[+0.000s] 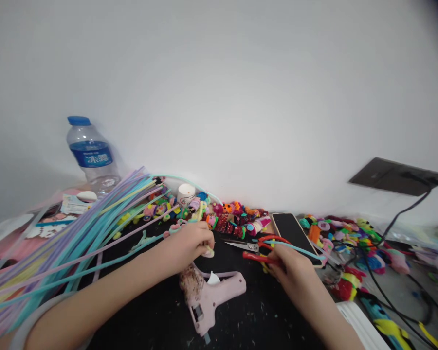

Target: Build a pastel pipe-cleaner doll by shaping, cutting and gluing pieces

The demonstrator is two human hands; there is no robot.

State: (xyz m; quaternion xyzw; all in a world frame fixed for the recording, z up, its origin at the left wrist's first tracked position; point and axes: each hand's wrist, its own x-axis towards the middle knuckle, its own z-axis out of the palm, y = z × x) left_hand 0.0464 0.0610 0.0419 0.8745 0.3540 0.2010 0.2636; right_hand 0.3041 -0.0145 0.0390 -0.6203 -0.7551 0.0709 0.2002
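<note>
My left hand (195, 243) is closed in a pinch on a small pale yellow piece (209, 252), over the black work surface. To its right, my right hand (290, 265) is curled at the red handles of a pair of scissors (253, 247), whose blades point left towards my left hand. Part of the handles is hidden behind the fingers. Below and between the hands lies a pink glue gun (219, 296) with a brown-stained nozzle end. A light blue pipe cleaner (295, 249) runs across above my right hand.
Pipe cleaners (83, 238) in pastel colours are bundled at left, before a water bottle (93, 153). Small fuzzy figures (237, 218) line the wall. A phone (292, 231) lies behind my right hand. Black cables (397, 209) hang from a wall socket (383, 176) at right.
</note>
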